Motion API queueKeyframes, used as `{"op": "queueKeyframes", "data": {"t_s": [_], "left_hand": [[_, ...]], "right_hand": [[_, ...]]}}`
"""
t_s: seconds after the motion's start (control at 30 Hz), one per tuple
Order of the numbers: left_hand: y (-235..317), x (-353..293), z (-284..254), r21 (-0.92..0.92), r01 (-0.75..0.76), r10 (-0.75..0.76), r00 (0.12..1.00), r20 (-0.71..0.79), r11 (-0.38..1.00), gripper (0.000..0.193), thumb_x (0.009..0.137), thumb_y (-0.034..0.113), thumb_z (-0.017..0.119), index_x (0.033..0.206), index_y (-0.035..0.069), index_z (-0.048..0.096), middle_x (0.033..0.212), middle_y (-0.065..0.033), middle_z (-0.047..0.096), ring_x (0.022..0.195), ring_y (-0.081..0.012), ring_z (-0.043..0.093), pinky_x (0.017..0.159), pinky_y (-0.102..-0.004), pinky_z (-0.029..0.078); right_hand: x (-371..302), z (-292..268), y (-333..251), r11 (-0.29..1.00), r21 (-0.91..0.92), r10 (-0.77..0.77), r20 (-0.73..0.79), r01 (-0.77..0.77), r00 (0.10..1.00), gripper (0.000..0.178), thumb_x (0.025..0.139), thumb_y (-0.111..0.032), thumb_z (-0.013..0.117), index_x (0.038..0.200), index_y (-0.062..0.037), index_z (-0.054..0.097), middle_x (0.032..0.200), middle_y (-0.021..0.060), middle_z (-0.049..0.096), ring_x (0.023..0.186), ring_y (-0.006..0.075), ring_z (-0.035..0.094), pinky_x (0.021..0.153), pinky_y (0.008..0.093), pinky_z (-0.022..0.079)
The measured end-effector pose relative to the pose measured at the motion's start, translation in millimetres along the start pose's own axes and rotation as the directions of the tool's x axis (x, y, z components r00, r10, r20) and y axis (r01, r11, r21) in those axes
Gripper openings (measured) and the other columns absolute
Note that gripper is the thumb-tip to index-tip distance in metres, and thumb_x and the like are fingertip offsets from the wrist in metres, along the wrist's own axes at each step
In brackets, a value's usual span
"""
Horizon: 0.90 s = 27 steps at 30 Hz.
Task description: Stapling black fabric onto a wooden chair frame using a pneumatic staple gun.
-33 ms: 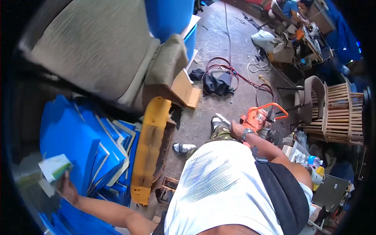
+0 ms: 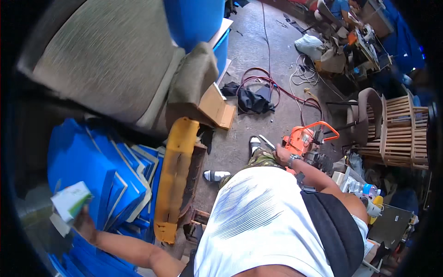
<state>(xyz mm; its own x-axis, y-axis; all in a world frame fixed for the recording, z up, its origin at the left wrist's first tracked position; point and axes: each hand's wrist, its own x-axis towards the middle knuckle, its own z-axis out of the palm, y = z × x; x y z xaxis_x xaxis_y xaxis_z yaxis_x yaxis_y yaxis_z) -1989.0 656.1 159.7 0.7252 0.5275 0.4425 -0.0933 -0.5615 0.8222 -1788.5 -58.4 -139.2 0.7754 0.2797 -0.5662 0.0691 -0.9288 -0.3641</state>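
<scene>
My left hand (image 2: 85, 226) is stretched out at the left, its fingers closed on a small white and green box (image 2: 71, 199). A pale flap or piece (image 2: 60, 225) shows just below the box; whether it belongs to it I cannot tell. Beneath and beside that hand lean blue panels (image 2: 80, 161) with pale edges. My right hand (image 2: 280, 154), with a watch on the wrist, is in front of my body near my leg. From its closed fingers sticks out a thin pale stick-like thing (image 2: 266, 141), too small to name.
Right of my right hand stands an orange compressor (image 2: 300, 141) with a coiled red hose (image 2: 258, 71). A yellow padded piece (image 2: 174, 171) lies by the panels, below a grey upholstered seat (image 2: 108, 60). A chair (image 2: 369, 115) is at right. Another person (image 2: 344, 11) sits far right.
The box in my left hand has shifted slightly right and tilted a little. My right hand and the thin stick-like thing have turned slightly. The view has shifted a little.
</scene>
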Motion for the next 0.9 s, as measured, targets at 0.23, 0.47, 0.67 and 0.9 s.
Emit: {"op": "queueKeyframes", "data": {"t_s": [0.23,0.47,0.67,0.9], "left_hand": [[54,13,403,-0.211,0.298,-0.16,0.852,0.499,0.931,0.071,0.076,0.02,0.08,0.136,0.003,0.048,0.127,-0.0113,0.058,0.116,-0.0272,0.058,0.101,-0.044,0.049],[48,-78,746,-0.168,0.783,-0.464,0.511,0.724,0.6,0.063,0.076,-0.006,0.071,0.133,0.007,0.048,0.115,-0.0056,0.062,0.102,-0.0209,0.063,0.088,-0.0361,0.055],[36,-87,866,-0.008,0.865,-0.762,0.447,0.468,0.502,0.054,0.07,0.0,0.079,0.115,0.001,0.05,0.101,-0.0105,0.064,0.086,-0.0243,0.066,0.076,-0.039,0.057],[-45,61,1048,-0.041,0.906,-0.758,0.378,0.531,0.422,0.069,0.066,0.0,0.081,0.127,0.001,0.05,0.11,-0.0109,0.064,0.096,-0.0254,0.065,0.085,-0.0395,0.056]], "right_hand": [[67,-102,114,0.987,0.132,0.101,-0.084,-0.09,0.991,0.03,0.097,-0.028,0.045,0.105,0.001,0.042,0.074,0.0276,0.062,0.074,0.0459,0.063,0.069,0.0562,0.047],[182,-278,191,0.946,0.291,-0.046,-0.317,0.143,0.947,0.029,0.094,-0.026,0.049,0.109,-0.0016,0.046,0.084,0.0249,0.065,0.08,0.0443,0.064,0.07,0.056,0.049],[272,-398,207,0.924,0.241,-0.2,-0.36,0.297,0.911,0.027,0.094,-0.024,0.052,0.11,-0.0039,0.044,0.084,0.0227,0.061,0.08,0.0419,0.062,0.069,0.0541,0.049],[461,-542,233,0.94,0.214,-0.147,-0.447,0.266,0.882,0.03,0.093,-0.022,0.052,0.115,-0.0036,0.044,0.087,0.0251,0.061,0.082,0.0451,0.061,0.071,0.0545,0.047]]}}
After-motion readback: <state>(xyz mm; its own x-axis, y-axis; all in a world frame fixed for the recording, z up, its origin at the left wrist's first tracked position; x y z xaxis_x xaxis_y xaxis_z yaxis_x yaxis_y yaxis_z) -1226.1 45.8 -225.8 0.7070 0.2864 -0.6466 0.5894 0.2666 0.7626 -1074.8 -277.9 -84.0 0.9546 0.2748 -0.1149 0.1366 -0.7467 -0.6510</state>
